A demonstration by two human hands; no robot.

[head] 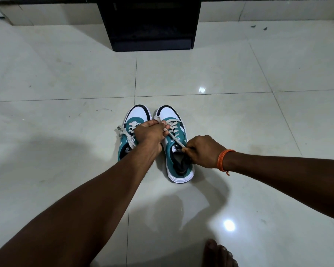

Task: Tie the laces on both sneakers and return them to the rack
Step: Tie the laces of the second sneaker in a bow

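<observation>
Two teal, white and black sneakers stand side by side on the tiled floor, toes pointing away from me. My left hand point(150, 132) reaches across the left sneaker point(137, 114) and is closed on one end of the right sneaker's pale lace point(175, 140). My right hand point(201, 151) pinches the other end of that lace, over the tongue of the right sneaker point(178, 170). The lace runs taut between both hands. The left sneaker's laces point(123, 132) lie loose to its left. My left forearm hides the left sneaker's heel.
The black shoe rack point(150, 26) stands against the far wall, straight ahead beyond the sneakers. Glossy pale floor tiles point(66, 78) surround the shoes. My bare foot point(218, 255) shows at the bottom edge. An orange thread band point(223, 159) circles my right wrist.
</observation>
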